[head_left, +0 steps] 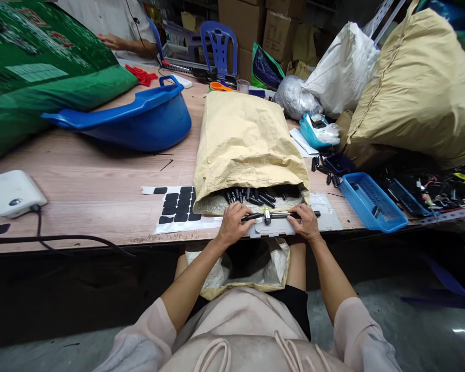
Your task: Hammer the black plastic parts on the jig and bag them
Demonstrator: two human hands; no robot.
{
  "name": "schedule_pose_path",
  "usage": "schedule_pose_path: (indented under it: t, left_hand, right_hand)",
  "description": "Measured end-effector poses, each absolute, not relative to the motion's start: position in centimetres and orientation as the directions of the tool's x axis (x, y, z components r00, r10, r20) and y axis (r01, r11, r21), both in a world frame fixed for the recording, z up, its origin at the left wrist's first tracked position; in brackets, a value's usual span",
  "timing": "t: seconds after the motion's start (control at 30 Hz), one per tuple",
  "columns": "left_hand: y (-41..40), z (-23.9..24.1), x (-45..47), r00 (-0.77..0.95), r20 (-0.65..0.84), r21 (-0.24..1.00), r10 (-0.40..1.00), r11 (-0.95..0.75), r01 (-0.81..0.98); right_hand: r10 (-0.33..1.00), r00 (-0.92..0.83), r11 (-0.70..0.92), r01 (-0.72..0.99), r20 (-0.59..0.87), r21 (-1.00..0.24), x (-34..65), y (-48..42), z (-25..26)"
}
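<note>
My left hand (232, 223) and my right hand (304, 221) rest at the table's near edge, fingers curled round the two ends of a thin black rod with a metal clamp in its middle (273, 215). The rod lies across a grey plastic plate (325, 219). Just behind it, a tan paper sack (248, 139) lies open towards me with several small black cylindrical parts (256, 197) spilling from its mouth. A second open bag (273, 268) sits in my lap below the table edge.
A sheet of black adhesive pads (178, 206) lies left of the sack. A blue basin (147, 116), a green sack (31, 72), a white device with cable (11, 192) stand left. A blue tray (372, 201) and large sacks (418, 82) crowd the right. Another person's hand (110, 41) is far back.
</note>
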State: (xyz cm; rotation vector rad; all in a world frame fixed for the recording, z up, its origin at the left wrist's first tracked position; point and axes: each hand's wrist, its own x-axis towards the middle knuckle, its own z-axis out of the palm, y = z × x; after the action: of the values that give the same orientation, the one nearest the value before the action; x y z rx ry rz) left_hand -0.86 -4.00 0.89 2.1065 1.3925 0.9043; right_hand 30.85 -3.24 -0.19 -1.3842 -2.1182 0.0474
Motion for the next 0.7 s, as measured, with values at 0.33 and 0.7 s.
schedule_pose_path:
  t: [0.33,0.7]
  left_hand:
    - [-13.8,-4.0,1.3,0.546,-0.076,0.724,0.834,-0.33,0.606]
    - [-11.3,0.5,1.6,0.553,-0.102,0.706,0.827,-0.332,0.626]
  right_hand:
    - [0.847,-0.273,0.447,0.831,0.457,-0.332,30.7,-3.3,0.0]
    - [0.842,-0.276,0.451,0.832,0.463,-0.323,30.7,-3.2,-0.2]
